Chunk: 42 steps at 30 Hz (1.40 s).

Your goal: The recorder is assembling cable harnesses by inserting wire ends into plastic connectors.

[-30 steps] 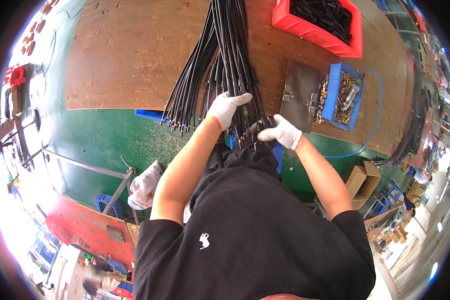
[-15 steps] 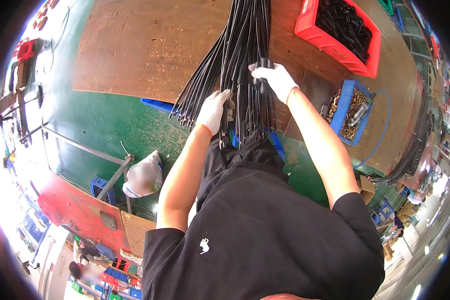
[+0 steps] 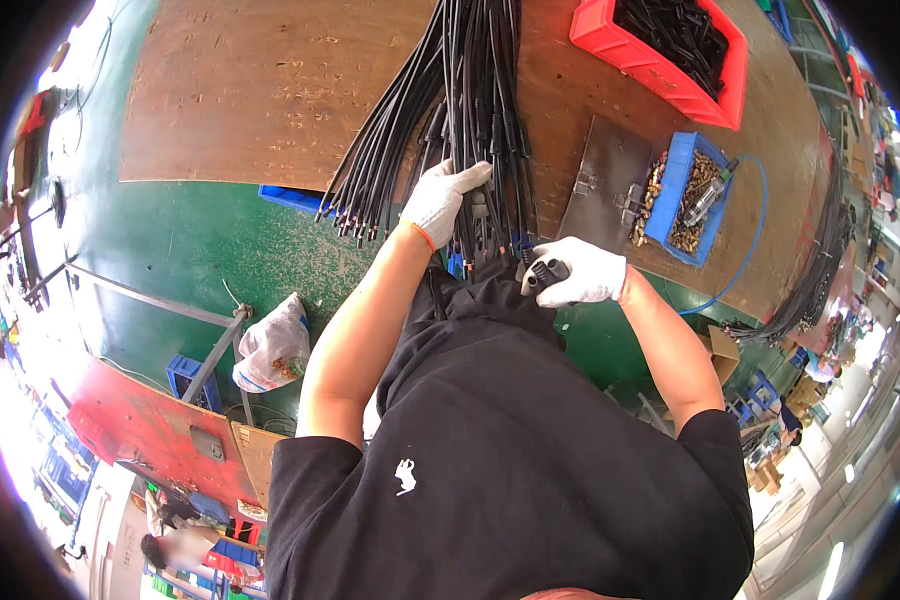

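Note:
A thick bundle of black cables (image 3: 470, 90) runs down the table and fans out, with its bare tips hanging past the near edge. My left hand (image 3: 438, 203), in a white knit glove, is closed on part of the bundle near those ends; its palm side and fingertips are partly hidden. Close to my lap, at the right of the cable ends, my gloved right hand (image 3: 588, 272) grips several short black tubular sleeves (image 3: 546, 273). Their round openings show beside the thumb. Some cables carry similar thicker black pieces further up.
At the far right stands a red bin (image 3: 660, 65) of black parts. Nearer, a blue tray (image 3: 682, 195) holds small brass-coloured fittings and a metal tool with a blue hose (image 3: 767, 225). A dark metal plate (image 3: 610, 185) lies beside it. A white sack (image 3: 273, 345) sits left, by a metal frame.
My right hand has come down from the cables toward my lap, still holding the black sleeves. My left hand stays at the cables, its thumb now stretched rightward. The whole view has shifted slightly.

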{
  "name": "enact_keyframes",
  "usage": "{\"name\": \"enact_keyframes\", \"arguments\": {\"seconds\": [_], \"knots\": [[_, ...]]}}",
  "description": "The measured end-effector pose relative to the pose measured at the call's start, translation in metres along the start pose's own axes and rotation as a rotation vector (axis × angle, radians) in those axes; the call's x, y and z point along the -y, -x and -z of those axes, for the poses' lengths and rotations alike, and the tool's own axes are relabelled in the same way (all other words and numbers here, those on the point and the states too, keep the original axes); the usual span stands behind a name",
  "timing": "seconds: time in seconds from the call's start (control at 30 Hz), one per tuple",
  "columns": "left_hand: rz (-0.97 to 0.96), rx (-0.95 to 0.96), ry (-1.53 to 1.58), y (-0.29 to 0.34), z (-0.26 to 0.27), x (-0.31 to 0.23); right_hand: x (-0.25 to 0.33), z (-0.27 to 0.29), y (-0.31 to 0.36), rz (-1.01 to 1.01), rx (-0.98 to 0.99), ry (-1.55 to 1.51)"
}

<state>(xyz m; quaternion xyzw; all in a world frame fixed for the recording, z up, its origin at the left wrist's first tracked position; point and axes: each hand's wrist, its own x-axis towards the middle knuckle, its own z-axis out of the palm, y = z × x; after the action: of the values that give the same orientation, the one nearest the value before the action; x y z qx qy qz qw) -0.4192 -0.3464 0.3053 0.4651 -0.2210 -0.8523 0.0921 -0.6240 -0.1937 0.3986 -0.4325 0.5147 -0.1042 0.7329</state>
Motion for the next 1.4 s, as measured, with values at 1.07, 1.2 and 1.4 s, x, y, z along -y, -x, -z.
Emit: {"name": "enact_keyframes", "arguments": {"seconds": [1.07,1.2,1.4], "knots": [[-0.030,-0.174,-0.133,0.005,0.029,-0.001,0.006,0.081,-0.141,0.051,-0.334,-0.470],[-0.014,-0.142,-0.001,0.005,0.044,-0.003,0.025,0.104,-0.148,0.056,-0.444,-0.597],[-0.019,-0.048,0.143,-0.003,0.046,0.003,0.015,0.092,-0.105,0.099,-0.546,-0.499]]}}
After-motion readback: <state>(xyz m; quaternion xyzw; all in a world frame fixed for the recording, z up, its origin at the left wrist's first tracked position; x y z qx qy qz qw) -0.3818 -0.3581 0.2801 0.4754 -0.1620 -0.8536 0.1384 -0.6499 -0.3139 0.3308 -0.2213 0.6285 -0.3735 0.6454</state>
